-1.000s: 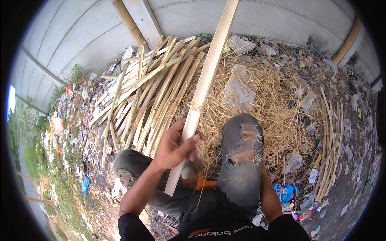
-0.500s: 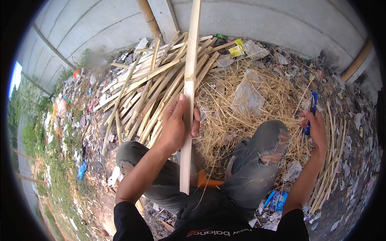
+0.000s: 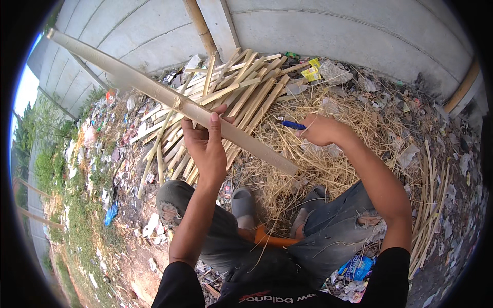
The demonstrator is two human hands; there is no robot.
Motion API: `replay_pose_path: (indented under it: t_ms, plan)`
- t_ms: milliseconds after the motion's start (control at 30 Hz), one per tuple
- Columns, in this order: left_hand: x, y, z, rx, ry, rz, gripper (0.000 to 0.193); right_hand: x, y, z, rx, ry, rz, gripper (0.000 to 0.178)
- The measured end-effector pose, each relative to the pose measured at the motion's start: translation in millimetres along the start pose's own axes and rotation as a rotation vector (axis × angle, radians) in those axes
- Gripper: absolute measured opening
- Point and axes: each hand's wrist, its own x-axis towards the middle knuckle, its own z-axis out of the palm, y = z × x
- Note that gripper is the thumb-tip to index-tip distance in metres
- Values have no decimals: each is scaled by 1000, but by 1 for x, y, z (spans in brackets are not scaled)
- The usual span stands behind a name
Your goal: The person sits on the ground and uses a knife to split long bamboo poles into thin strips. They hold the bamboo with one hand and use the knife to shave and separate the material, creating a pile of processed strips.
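A long pale bamboo strip (image 3: 246,139) slants across in front of me, from the upper left down to the space above my feet, with a node partway along. My left hand (image 3: 206,146) grips it near the middle, thumb on top and fingers behind. In my right hand (image 3: 322,131) is a blue-handled tool (image 3: 294,125), its handle in the closed fist and its dark end pointing left. The tool's working edge is too small to make out. The right hand is apart from the strip, beyond and right of its lower end.
Split bamboo strips (image 3: 246,102) lie heaped beyond my left hand. Thin straw-like shavings (image 3: 354,123) cover the ground ahead and right. More thin strips (image 3: 429,205) lie at far right. A concrete wall (image 3: 339,31) with a bamboo pole (image 3: 201,25) stands behind. Litter surrounds my sandals (image 3: 243,203).
The strip has swung from upright to a slant, its far end now upper left. My right hand has come in from the far right with the blue-handled tool. My knees have spread apart.
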Motion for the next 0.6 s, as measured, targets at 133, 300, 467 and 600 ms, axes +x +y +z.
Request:
replay_pose_path:
  t_ms: [133, 300, 467, 600]
  plan:
    - [-10, 8, -19, -31, 42, -152, 28, 13, 19, 25, -157, 707, -99, 23]
    - [-30, 2, -26, -196, 342, -56, 39, 18, 39, -21, 535, 427, -11, 31]
    - [-51, -5, -24, -267, 450, -91, 37, 9, 41, -27, -328, -173, 176, 46]
    - [-59, -16, -25, -352, 535, -168, 20, 27, 46, -4, -332, -227, 291, 43]
